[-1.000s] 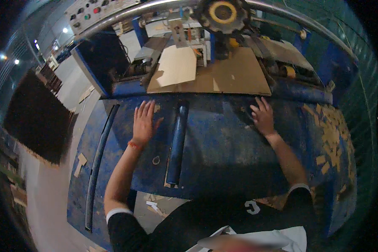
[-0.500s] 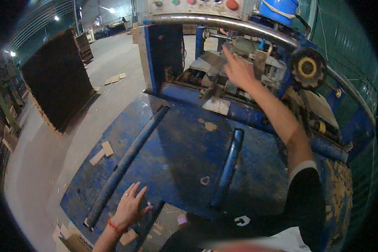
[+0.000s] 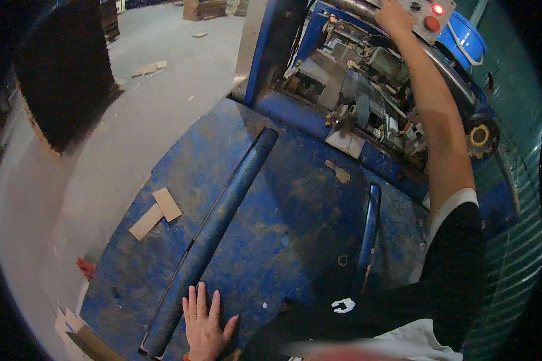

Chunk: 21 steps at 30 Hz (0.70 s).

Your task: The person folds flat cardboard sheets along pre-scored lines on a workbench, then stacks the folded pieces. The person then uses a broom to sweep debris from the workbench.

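At the top edge of the picture my right hand (image 3: 395, 18) reaches to the control panel (image 3: 417, 24) above the machine. Its fingertips run out of view, so what they touch is hidden. Beside it on the panel are a glowing red light (image 3: 438, 9) and a red button (image 3: 432, 24). My left hand (image 3: 205, 326) rests low on the blue metal table (image 3: 295, 240), fingers spread and holding nothing. Its fingertips lie by the lower end of a long blue bar (image 3: 232, 215) set in the table top.
Past the table stands the machine's open mechanism (image 3: 367, 90), with a black handwheel (image 3: 482, 135) and a blue bucket (image 3: 462, 39) at its right. Two cardboard pieces (image 3: 156, 213) lie on the table's left side. A tall dark stack (image 3: 63, 72) stands on the floor.
My right hand has gone from over the mechanism up to the control panel. My left hand has come down near the bar. The view has shifted, and a red light on the panel now glows.
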### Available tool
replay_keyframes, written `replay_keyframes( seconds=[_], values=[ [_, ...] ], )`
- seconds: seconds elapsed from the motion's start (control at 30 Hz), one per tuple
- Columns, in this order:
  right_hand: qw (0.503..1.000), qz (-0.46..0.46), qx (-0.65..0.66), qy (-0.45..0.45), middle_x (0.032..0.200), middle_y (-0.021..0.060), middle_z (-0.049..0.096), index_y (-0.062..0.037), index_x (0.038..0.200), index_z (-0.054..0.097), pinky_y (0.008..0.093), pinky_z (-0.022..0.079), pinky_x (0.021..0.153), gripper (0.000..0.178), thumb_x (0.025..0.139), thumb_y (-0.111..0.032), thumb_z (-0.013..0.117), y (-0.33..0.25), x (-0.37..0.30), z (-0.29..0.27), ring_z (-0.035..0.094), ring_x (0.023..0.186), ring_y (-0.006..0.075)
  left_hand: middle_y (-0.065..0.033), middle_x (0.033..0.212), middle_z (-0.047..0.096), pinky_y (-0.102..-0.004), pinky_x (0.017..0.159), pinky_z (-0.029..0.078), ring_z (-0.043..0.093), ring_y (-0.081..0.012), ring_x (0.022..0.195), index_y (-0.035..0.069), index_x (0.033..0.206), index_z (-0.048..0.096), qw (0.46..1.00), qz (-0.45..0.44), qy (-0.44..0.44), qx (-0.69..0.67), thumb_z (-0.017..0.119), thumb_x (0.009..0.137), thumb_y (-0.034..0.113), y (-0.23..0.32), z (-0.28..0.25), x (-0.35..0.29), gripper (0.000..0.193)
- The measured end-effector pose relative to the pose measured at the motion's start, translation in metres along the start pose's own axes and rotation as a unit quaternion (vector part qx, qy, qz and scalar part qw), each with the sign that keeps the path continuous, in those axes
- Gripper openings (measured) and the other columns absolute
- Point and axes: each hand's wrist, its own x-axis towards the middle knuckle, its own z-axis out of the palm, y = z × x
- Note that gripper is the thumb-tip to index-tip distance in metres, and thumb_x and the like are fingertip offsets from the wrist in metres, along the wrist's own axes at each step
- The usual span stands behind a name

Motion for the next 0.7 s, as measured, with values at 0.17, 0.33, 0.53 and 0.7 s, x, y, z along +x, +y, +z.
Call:
replay_keyframes(
  seconds=[0.17,0.33,0.53,0.7],
  values=[
    [0.999,0.004,0.031,-0.045,0.105,0.0212,0.057,-0.0307,0.137,0.029,0.0487,0.043,0.08,0.063,0.079,-0.01,0.044,0.002,0.008,-0.001,0.056,0.094,0.0373,-0.0187,0.139,0.028,-0.0489,0.102,0.023,0.025,-0.0371,0.127,0.004,0.129,0.041,1.0,-0.008,-0.01,-0.003,0.059,0.082,0.03,0.0,-0.002,0.004,0.057],
    [0.995,-0.012,0.014,-0.098,0.097,0.0245,0.059,-0.0269,0.14,0.024,0.0462,0.044,0.073,0.066,0.079,-0.014,0.048,0.018,0.031,0.004,0.058,0.087,0.0372,-0.0229,0.138,0.028,-0.0523,0.103,0.023,0.024,-0.0417,0.128,0.001,0.122,0.047,0.998,-0.028,-0.053,0.033,0.067,0.072,0.04,0.001,-0.005,0.004,0.067],
    [0.927,-0.195,0.273,-0.168,0.099,0.0206,0.062,-0.0256,0.141,0.017,0.0441,0.046,0.079,0.067,0.085,-0.028,0.053,-0.049,-0.117,0.003,0.058,0.094,0.0389,-0.0213,0.137,0.03,-0.0519,0.103,0.023,0.025,-0.0408,0.128,0.004,0.123,0.045,0.998,0.007,0.056,-0.028,0.064,0.076,0.035,-0.017,0.012,-0.008,0.06],
    [0.649,-0.475,0.375,-0.461,0.098,0.0193,0.062,-0.0027,0.129,0.043,0.0357,0.047,0.075,0.062,0.071,-0.009,0.065,-0.069,-0.323,-0.04,0.061,0.082,0.0299,-0.0188,0.136,0.033,-0.0488,0.104,0.026,0.028,-0.037,0.128,0.007,0.125,0.043,0.986,-0.021,0.162,-0.042,0.059,0.081,0.036,0.03,0.044,-0.049,0.054]
  ],
)
